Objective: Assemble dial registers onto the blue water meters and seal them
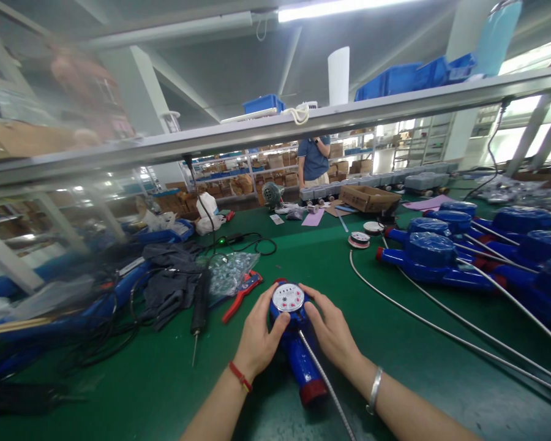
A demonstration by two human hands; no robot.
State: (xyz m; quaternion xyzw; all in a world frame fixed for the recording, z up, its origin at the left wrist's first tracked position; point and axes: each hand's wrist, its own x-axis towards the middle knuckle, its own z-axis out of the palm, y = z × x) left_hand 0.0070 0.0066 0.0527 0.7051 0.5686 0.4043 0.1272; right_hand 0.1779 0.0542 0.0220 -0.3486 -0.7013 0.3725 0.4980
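A blue water meter (300,358) with a dark red end cap lies in front of me on the green bench. Its round white dial (288,297) faces up, showing red pointers and a row of digits. My left hand (258,334) grips the left side of the meter's head, thumb near the dial's lower edge. From the right, my right hand (331,327) closes round the same head. A silvery armoured cable (324,375) runs from below the dial towards me. My palms hide the sides of the head.
Left of the hands lie red-handled pliers (242,296), a black electric screwdriver (201,300), a bag of small parts (232,272) and dark cloth (171,275). Several blue meters (434,257) with cables crowd the right. A loose dial (359,239) sits ahead. A shelf (266,125) crosses above; a person (314,160) stands beyond.
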